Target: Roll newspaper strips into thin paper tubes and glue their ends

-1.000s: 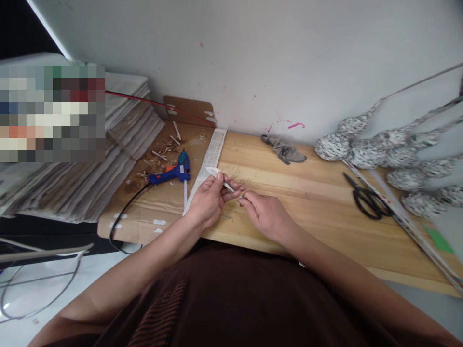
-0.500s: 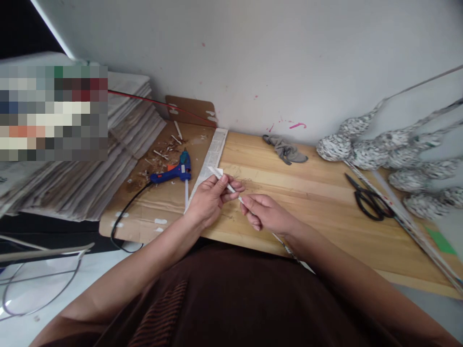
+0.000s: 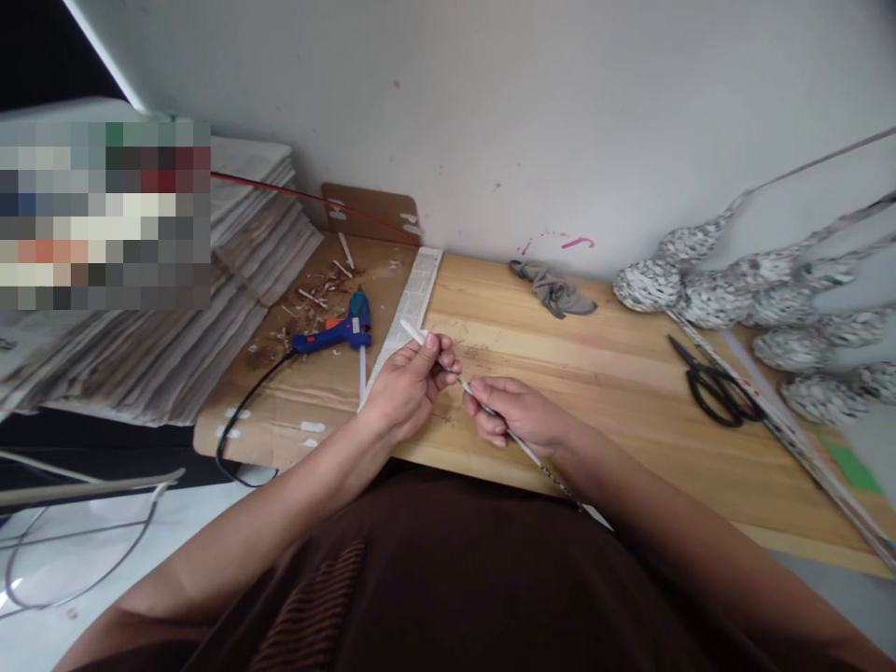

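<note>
Both hands are clamped on one thin, pale tube [image 3: 526,452] at the centre of the frame. The left hand [image 3: 410,385] pinches it between thumb and fingers near its upper end, whose white, flattened tip projects just beyond the thumb. The right hand [image 3: 514,413], lower and to the right, closes its fingers around the tube. The hands are near one another but apart, with a short length of tube visible between them. From the right hand the tube slants down toward the lower right, over the near edge of the table [image 3: 616,401], its lower part dark-speckled.

Left of centre, a printed paper strip [image 3: 408,303] lies along the edge of a cardboard sheet [image 3: 280,431]. On the cardboard rest a blue glue gun [image 3: 350,329], a white stick extending from it toward the bottom of the frame, and scattered scraps [image 3: 313,299]. A stack of newspapers [image 3: 245,308] fills the left of the frame; the upper left is pixelated. A crumpled grey cloth [image 3: 556,289] lies above centre, close to the wall [image 3: 525,121]. At right, black-handled scissors [image 3: 714,387] lie beside long rods [image 3: 805,457], below a cluster of woven bulbs [image 3: 714,297].
</note>
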Motion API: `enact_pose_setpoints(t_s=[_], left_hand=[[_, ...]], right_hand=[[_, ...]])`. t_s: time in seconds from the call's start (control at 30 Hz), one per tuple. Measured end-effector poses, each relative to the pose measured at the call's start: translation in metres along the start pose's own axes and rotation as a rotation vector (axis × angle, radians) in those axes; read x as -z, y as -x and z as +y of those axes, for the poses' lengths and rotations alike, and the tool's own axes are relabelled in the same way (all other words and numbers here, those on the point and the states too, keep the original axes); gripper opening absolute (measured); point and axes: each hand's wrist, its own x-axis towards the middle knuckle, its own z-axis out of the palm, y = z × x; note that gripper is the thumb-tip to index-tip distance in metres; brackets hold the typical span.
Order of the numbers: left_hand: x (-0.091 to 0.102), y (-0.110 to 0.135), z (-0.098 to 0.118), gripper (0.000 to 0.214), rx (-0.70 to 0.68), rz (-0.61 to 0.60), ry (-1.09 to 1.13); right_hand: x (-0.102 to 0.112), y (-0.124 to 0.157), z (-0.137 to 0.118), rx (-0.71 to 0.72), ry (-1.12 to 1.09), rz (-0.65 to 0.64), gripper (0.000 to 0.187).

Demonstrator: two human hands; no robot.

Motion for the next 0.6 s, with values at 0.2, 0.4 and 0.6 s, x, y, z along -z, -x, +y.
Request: enact_pose_setpoints(t_s=[0.2, 0.4, 0.6], left_hand=[[-0.0029, 0.0024, 0.0028, 0.023, -0.016, -0.010, -0.018], [-0.0029, 0.0032, 0.0021, 0.025, 0.013, -0.011, -0.031], [-0.0006, 0.0024, -0.0005, 0.026, 0.006, -0.020, -0.027]], right_hand=[[-0.0042, 0.0010, -0.0018, 0.166, 0.287, 0.229, 0.036], [-0.0035, 0.0010, -0.0004, 0.061, 0.031, 0.029, 0.041], [-0.0065, 0.0008, -0.0026, 0.118, 0.123, 0.149, 0.037]])
